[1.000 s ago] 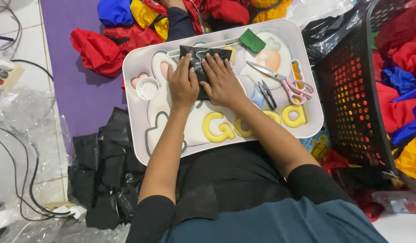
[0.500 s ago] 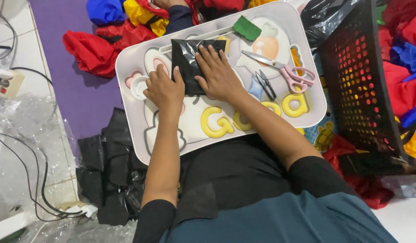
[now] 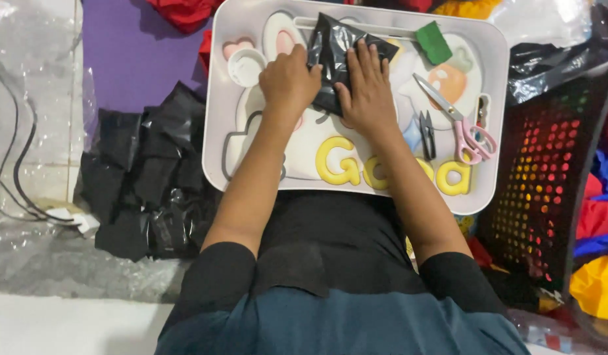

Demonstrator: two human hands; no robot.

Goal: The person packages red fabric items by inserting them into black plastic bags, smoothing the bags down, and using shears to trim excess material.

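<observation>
Shifted nearer since before: left hand [image 3: 289, 80] gripping black plastic bag [image 3: 337, 56] edge at its three o'clock; right hand [image 3: 368, 92] pressed flat on bag.

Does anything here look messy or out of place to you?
Nothing looks damaged or spilled. The black plastic bag under both hands lies crumpled and askew on the white tray. Black bags sit in a loose heap on the floor, left of the tray.
</observation>
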